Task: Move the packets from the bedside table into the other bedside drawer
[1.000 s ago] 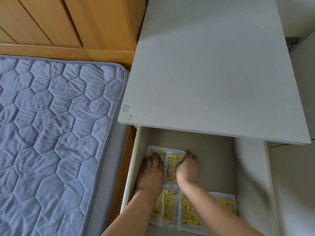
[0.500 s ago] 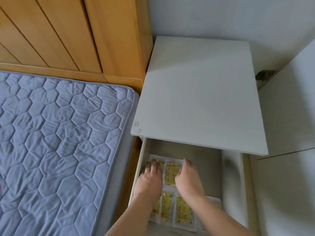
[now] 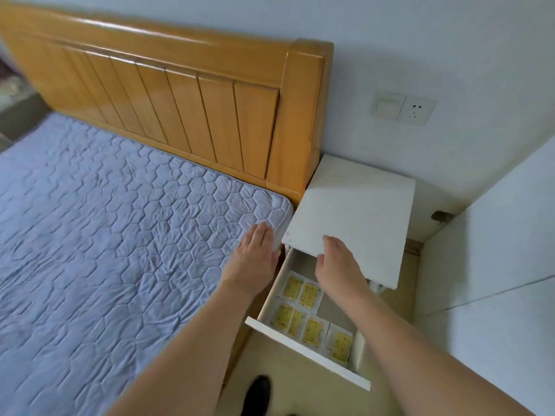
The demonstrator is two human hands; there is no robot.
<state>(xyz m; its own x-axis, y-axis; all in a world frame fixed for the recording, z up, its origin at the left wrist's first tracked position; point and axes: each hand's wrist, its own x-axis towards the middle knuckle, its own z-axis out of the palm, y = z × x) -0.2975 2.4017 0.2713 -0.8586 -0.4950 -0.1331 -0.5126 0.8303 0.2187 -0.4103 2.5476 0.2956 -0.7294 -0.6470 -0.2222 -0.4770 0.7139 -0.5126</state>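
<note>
Several clear packets with yellow contents lie flat in rows on the floor of the pulled-out white drawer of the bedside table. My left hand hovers with straight fingers over the mattress corner, just left of the drawer, holding nothing. My right hand is raised above the drawer in front of the table top's front edge, fingers loosely curled and empty. Neither hand touches a packet.
A blue quilted mattress and wooden headboard fill the left. A white wall with a switch and socket stands behind the table, a white panel on the right. A dark shoe is on the floor below the drawer.
Both hands lifted out of the drawer, leaving the packets lying inside. The view pulled back and up, now showing the whole headboard and wall.
</note>
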